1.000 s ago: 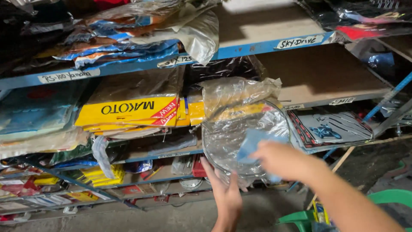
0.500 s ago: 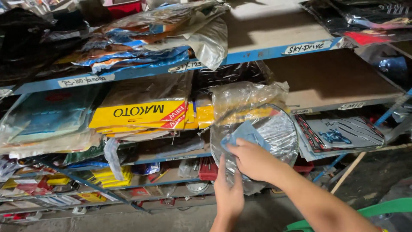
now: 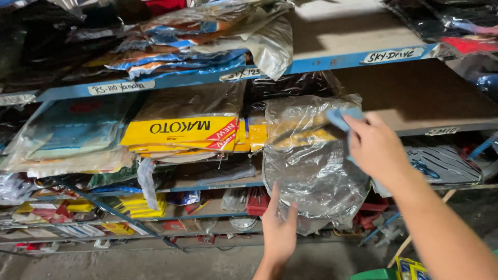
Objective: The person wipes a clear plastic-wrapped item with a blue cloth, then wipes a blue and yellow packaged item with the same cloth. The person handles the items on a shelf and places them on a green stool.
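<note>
The left hand [image 3: 278, 228] is cupping, fingers spread, the lower rim of a round part in a clear plastic bag [image 3: 311, 161]. The right hand [image 3: 376, 145], pinched on a blue cloth [image 3: 340, 118], is pressing its upper edge. The bag is looking light and slippery, so the stiff rim is likely the safest hold.

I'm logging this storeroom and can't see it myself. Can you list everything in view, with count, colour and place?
Bagged round part: one, clear plastic wrap, centre, in front of the shelves.
Cloth: one, light blue, against the bag's upper right.
Yellow packs: a stack, yellow with red corner, middle shelf.
Bagged goods: several, blue and orange under clear plastic, top shelf left.
Shelves: several tiers, blue edges, brown boards.
Small packs: many, yellow and red, lower shelves left.
Stool: one, green, bottom right.
Left hand: under the bag's lower edge.
Right hand: holds the cloth to the bag.
</note>
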